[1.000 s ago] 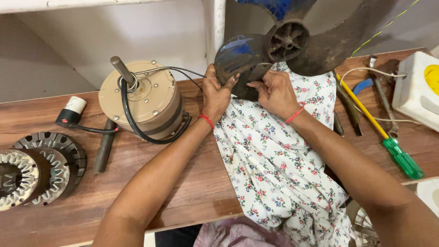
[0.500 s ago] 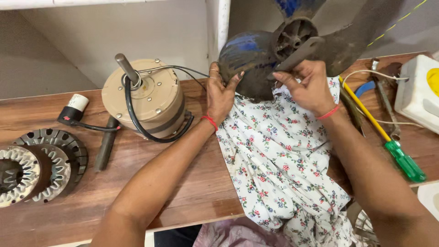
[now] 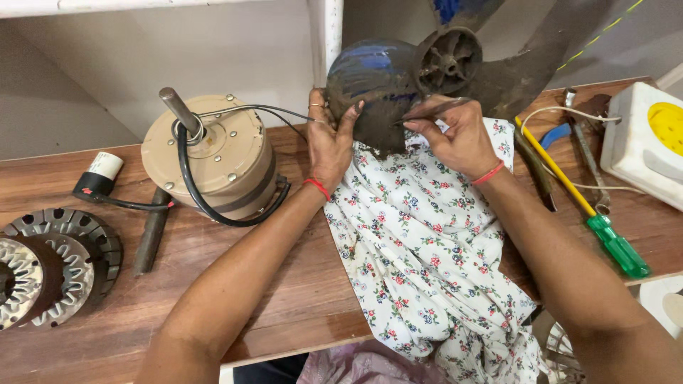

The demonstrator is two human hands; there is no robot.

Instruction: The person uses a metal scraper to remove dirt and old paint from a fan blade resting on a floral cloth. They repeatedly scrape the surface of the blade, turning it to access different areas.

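A dusty dark fan blade unit (image 3: 398,78) with a round ribbed hub (image 3: 448,60) stands tilted at the back of the wooden bench (image 3: 284,299). My left hand (image 3: 329,139) grips the edge of one blue-streaked blade. My right hand (image 3: 455,135) pinches a thin dark tool (image 3: 427,110) that lies against the blade just under the hub. Beneath both hands a white floral cloth (image 3: 427,249) is spread on the bench and hangs over its front edge.
A beige fan motor (image 3: 213,160) with shaft and black cable stands left. Steel stator rings (image 3: 50,263), a dark rod (image 3: 151,231) and a capacitor (image 3: 99,174) lie far left. A yellow-green screwdriver (image 3: 583,206), pliers (image 3: 583,142) and a white box (image 3: 651,142) sit right.
My right hand has slid from the blade's left part to under the hub and now holds the thin tool there. The fan unit has shifted slightly; my left hand stays on the blade.
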